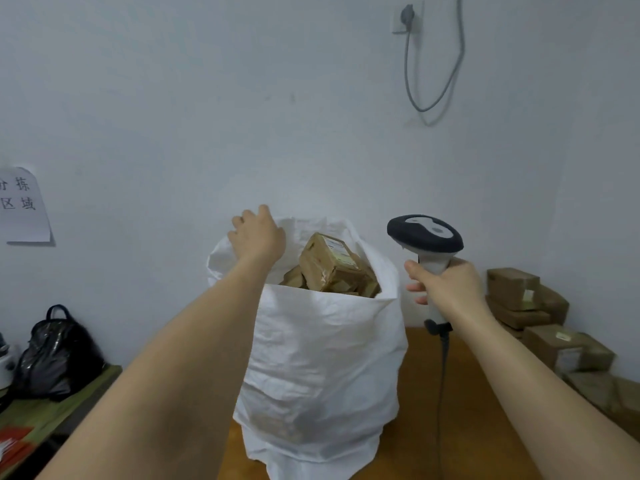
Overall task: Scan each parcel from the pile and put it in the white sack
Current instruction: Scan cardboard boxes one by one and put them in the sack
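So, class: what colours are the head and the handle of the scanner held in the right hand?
The scanner has a black head with a pale grey top panel and a white handle; head view.

Left hand (257, 233) fingertips hidden; sack (322, 358) bottom cropped.

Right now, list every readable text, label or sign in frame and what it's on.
"拣" over "区域": paper sign on the wall; the first character of its top row is cut off at the frame edge.
Label on the top parcel in the sack: too blurred to read.
Labels on the piled boxes: too small to read.
Scanner: no readable marking.
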